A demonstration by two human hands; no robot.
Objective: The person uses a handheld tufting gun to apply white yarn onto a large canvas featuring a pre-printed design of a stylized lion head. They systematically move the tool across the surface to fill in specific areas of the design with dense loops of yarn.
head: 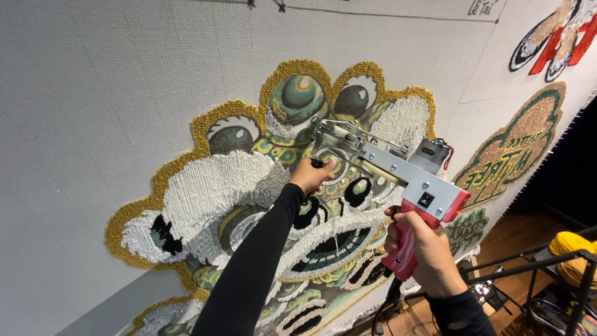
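My left hand [309, 175] is clamped on the front handle and my right hand [421, 250] on the red grip of the tufting gun [398, 171], pressed against the backing cloth [93, 93]; the lion-head design [249, 186] appears largely tufted; small gaps low down look unfilled.

Big grey backing cloth [93, 93] is hanging stretched upright, carrying the tufted work. Lion-head piece [249, 205] w/ white, green & gold yarn is sitting centre. Green-gold cloud-shaped patch [513, 146] is showing to its right, red-white piece [556, 37] at top right corner. Wood floor [516, 239] is showing below, bearing a black metal stand [541, 264].
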